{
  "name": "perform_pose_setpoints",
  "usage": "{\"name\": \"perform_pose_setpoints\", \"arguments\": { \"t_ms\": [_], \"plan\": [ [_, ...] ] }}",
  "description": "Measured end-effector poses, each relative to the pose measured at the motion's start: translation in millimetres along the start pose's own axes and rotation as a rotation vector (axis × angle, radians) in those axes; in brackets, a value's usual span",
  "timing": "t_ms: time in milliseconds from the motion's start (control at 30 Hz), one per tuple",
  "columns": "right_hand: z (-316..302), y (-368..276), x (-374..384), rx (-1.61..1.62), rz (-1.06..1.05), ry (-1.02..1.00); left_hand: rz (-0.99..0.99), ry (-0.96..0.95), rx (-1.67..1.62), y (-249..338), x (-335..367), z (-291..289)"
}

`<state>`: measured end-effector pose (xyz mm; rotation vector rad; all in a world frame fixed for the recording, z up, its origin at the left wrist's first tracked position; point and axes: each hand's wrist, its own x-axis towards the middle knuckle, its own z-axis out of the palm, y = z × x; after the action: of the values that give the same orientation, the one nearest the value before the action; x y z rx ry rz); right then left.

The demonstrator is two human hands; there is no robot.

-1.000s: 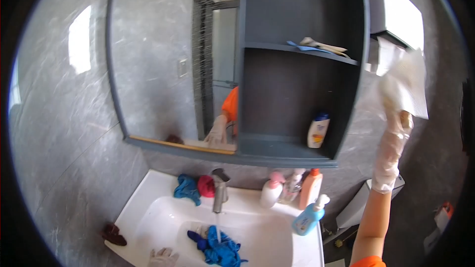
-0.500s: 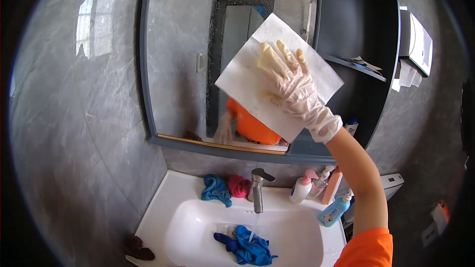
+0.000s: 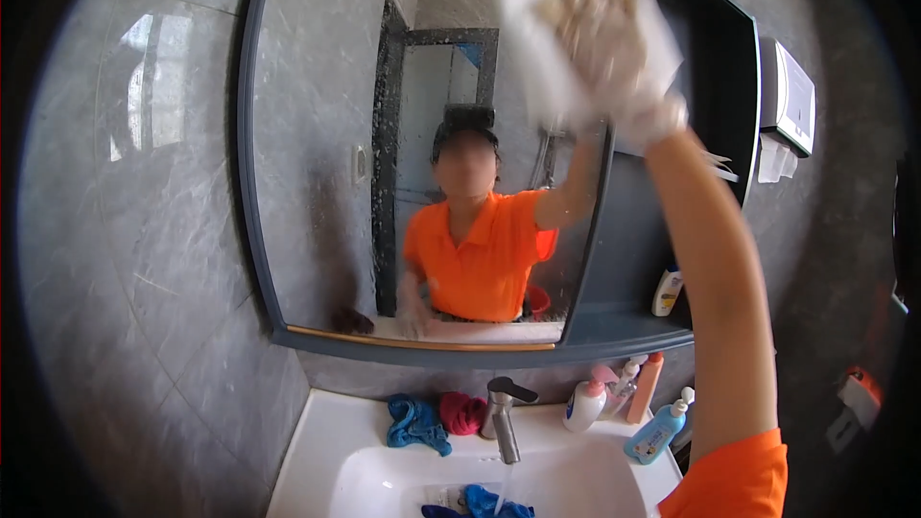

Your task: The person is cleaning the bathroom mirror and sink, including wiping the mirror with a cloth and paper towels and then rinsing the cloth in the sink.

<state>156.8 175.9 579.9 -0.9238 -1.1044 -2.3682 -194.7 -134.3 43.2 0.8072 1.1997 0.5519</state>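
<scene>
My right hand [image 3: 600, 34] wears a pale translucent glove and is raised to the upper right part of the mirror [image 3: 317, 125]. Under its fingers is a white paper towel [image 3: 532, 48], held up at the mirror's right edge. Motion smears both the hand and the towel, so individual fingers are hard to make out. My left hand is not directly in view; only a faint gloved reflection of it shows low in the mirror. Small drops or specks mark the glass.
Below, water runs from the faucet [image 3: 501, 417] into the white sink [image 3: 360, 480], where a blue cloth [image 3: 499, 504] lies. A teal cloth [image 3: 417, 422], a pink cloth [image 3: 462, 412] and several pump bottles line its back. Dark open shelves [image 3: 633, 221] adjoin the mirror; a towel dispenser [image 3: 789, 96] hangs right.
My right hand and the paper towel have moved up from the mirror's middle right, and the towel looks more bunched. The view has tilted upward, so less of the sink shows.
</scene>
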Motion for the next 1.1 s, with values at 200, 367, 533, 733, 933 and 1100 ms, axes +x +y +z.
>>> {"name": "perform_pose_setpoints", "arguments": {
  "t_ms": [200, 367, 533, 733, 933, 1100],
  "plan": [
    [-52, -109, 58, 0.358, -0.032, 0.126, 0.142, 0.168, 0.568, 23, 9, 9],
    [-123, -205, -103, 0.494, -0.698, 0.204, 0.384, 0.009, 0.059, -4, 49, -18],
    [-81, -98, 14, 0.642, -0.135, -0.156, 0.322, 0.039, -0.175, -32, 65, -36],
    [-34, -54, 144, 0.067, 0.441, -0.003, 0.278, 0.048, -0.096, -27, 86, -69],
    [-161, -182, 87, 2.115, -0.308, -0.052, 0.809, 0.114, 1.115, 89, 43, -53],
    [-92, -218, 5, 3.913, -0.209, -0.363, 0.829, 0.050, 0.945, 85, 51, -73]
  ]
}}
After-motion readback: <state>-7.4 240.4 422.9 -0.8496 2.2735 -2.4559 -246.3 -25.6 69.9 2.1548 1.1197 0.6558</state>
